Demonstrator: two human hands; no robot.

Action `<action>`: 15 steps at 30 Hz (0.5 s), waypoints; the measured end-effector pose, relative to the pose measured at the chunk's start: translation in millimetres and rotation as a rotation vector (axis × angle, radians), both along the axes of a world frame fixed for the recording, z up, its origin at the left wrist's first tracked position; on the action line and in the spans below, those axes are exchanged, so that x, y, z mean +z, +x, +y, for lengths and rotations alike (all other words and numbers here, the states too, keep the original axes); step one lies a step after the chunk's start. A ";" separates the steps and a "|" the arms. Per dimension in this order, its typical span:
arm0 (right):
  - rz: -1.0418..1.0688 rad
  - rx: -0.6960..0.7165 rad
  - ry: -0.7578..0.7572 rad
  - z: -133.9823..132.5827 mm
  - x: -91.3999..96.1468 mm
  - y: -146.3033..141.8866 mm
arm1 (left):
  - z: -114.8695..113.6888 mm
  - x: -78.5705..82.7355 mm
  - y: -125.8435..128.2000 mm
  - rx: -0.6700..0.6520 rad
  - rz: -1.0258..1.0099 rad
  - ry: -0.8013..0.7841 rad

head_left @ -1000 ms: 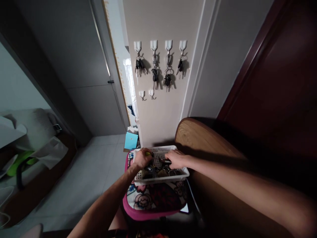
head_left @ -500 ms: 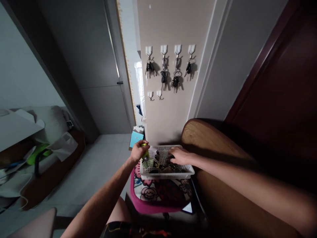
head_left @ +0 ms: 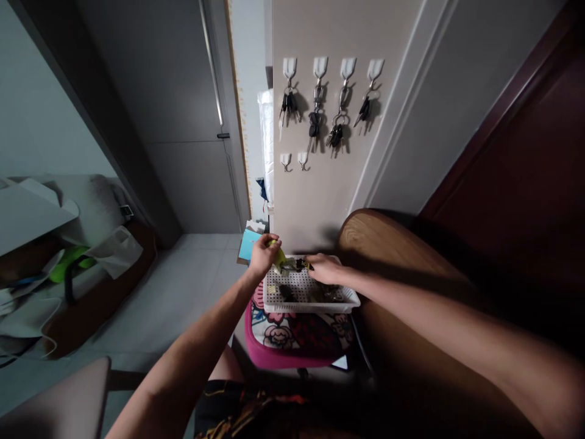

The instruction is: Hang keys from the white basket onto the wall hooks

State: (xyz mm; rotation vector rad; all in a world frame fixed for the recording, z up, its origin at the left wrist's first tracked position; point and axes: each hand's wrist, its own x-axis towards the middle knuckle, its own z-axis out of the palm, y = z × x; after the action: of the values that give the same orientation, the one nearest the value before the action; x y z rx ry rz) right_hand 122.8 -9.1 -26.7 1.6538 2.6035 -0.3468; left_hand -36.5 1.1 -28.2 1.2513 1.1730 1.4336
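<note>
My left hand, fingers closed, grips a yellow-green item above the left back corner of a white perforated basket. The item's kind is unclear. My right hand is pinched on a small black and yellow piece over the back of the basket. Between the two hands, some greyish and dark bits seem to link what they hold, too small to make out. Dark loose items and a pale small block lie inside the basket.
The basket stands on a pink-edged flowered stool seat. Key bunches hang from white wall hooks; two lower hooks hold nothing. A light-blue box stands at left. A curved wooden board rises at right.
My right hand has come up from the items in the basket and moved nearer my left, now with the black and yellow piece. The camera view has shifted slightly.
</note>
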 end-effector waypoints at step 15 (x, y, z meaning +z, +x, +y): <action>0.012 0.079 0.125 10.2 -0.8 34.4 | -33.2 -23.5 10.5 -0.610 1.334 0.379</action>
State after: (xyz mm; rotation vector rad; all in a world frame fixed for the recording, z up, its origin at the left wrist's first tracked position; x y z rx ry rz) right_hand 157.2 1.1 -27.5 1.5820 2.7416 -0.1946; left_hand -26.1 -32.2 -51.7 2.7118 1.0886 0.2192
